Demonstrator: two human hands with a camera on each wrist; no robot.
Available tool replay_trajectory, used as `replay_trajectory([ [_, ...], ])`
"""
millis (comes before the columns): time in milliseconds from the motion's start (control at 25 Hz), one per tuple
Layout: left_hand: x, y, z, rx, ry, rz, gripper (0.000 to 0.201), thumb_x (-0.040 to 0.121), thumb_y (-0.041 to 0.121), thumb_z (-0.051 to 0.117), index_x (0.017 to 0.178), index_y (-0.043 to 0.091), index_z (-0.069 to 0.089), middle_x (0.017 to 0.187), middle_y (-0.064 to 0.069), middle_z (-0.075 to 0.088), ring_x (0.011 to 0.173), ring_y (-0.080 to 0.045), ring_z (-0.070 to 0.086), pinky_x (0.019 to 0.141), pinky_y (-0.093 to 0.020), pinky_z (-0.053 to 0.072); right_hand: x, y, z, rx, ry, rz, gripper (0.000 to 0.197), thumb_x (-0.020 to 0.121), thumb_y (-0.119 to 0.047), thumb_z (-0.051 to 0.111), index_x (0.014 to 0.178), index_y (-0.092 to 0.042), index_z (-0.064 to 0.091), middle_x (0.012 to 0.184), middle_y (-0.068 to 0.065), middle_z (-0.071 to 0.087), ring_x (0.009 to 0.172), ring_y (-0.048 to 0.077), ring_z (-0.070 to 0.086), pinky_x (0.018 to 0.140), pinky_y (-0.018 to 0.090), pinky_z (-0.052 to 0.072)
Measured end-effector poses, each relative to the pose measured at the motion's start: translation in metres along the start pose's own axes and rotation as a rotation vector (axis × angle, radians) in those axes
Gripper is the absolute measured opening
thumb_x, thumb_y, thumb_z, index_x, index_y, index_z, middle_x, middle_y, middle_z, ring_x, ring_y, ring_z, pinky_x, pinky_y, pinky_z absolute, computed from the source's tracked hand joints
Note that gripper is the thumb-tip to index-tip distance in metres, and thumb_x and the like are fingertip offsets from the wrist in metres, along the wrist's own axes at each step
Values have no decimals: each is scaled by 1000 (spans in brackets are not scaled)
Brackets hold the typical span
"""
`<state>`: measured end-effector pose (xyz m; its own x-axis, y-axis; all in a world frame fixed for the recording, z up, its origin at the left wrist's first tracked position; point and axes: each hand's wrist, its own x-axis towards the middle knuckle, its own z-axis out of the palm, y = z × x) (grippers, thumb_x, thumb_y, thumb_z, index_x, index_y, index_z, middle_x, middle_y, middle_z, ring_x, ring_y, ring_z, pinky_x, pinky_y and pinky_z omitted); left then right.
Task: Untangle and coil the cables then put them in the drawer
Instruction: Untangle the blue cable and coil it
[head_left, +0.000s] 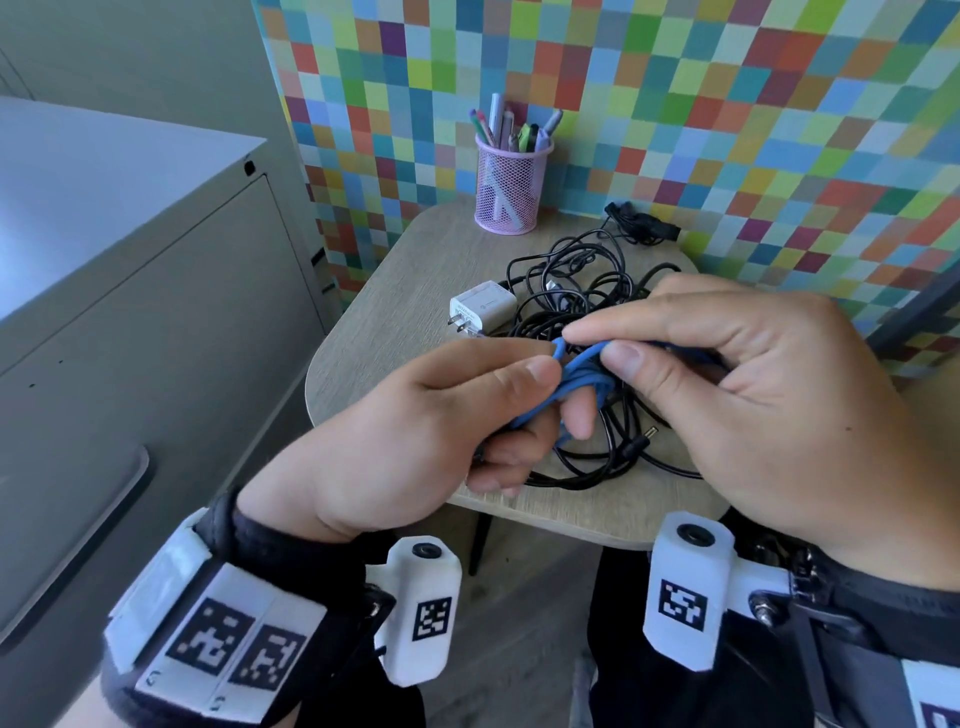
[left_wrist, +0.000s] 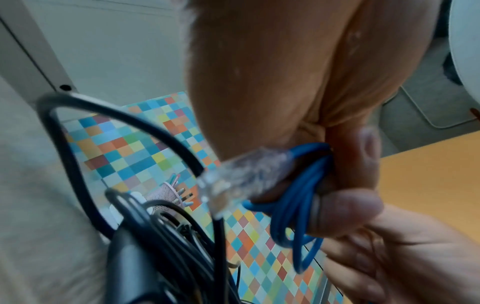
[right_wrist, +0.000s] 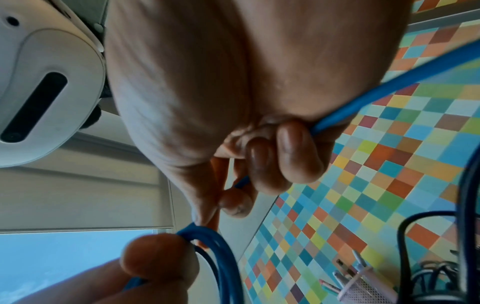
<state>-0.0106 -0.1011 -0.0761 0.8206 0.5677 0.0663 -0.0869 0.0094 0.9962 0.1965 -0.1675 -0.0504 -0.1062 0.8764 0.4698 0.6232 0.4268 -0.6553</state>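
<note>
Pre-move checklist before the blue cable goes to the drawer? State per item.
1. Left hand has a grip on the blue cable loops: ok.
2. Right hand pinches the free run of the blue cable: ok.
3. Coil finished: not ok, a length still trails past the right fingers.
4. Blue cable's clear plug free of the black cables: cannot tell, they overlap in the left wrist view.
5. Black cables untangled: not ok, still one heap on the table beside the white charger.
6. Drawer open: cannot tell.
</note>
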Motion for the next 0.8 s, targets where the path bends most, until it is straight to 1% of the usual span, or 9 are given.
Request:
replay_trajectory([
  [120,2,-1,-1,-71,58,-15,39,99,24,38,75,13,66,51,4,30,45,-17,22,49,-27,31,2,4,5,8,-35,22,26,102,-18,57,115,-28,77,98,-26,70,100,1,68,83,8,45],
  [200,3,-1,-3,-110,88,-32,33,90,26,46,63,14,60,47,3,25,42,-18,17,45,-25,26,2,4,8,22,-52,25,27,102,-16,56,114,-31,76,97,-29,70,98,-2,67,82,7,44],
  [280,2,-2,-1,-167,68,-27,36,89,35,48,59,16,57,45,3,25,40,-15,16,43,-23,25,2,3,10,51,-56,23,28,103,-17,56,113,-35,75,85,-28,67,85,0,66,75,6,43],
  [400,2,-3,0,-305,28,6,39,95,38,48,63,18,59,48,6,26,41,-10,17,43,-24,18,3,5,14,85,-18,34,28,104,-20,54,115,-37,73,77,-11,66,73,10,63,68,15,46],
  [520,3,-1,-1,-417,31,62,34,100,31,51,71,17,60,54,6,22,43,-10,15,42,-24,21,3,6,21,57,-40,73,35,108,-13,50,128,-33,71,89,-3,74,81,16,69,72,31,55],
  [640,4,-1,0,-545,-17,136,28,100,32,44,84,15,58,59,6,25,45,-10,18,44,-22,28,3,5,23,17,-56,118,40,109,-9,45,134,-30,68,81,-19,69,68,13,64,60,20,48],
  [680,4,-1,-1,-573,-22,150,28,101,32,43,86,14,58,60,7,25,46,-9,18,44,-22,27,4,4,23,2,-59,121,38,109,-14,44,132,-32,68,79,-20,69,65,13,63,58,22,49],
  [760,5,-1,-1,-594,9,158,29,101,32,41,85,16,59,60,8,25,46,-9,18,44,-22,25,4,3,25,-47,-49,112,30,110,-23,43,121,-32,70,76,-14,68,62,14,61,55,29,49],
  [800,6,-1,-1,-598,42,157,30,100,33,41,83,16,59,59,8,24,45,-9,17,43,-22,24,4,3,27,-63,-41,110,27,111,-24,44,114,-30,70,69,-13,63,58,13,57,51,24,42],
])
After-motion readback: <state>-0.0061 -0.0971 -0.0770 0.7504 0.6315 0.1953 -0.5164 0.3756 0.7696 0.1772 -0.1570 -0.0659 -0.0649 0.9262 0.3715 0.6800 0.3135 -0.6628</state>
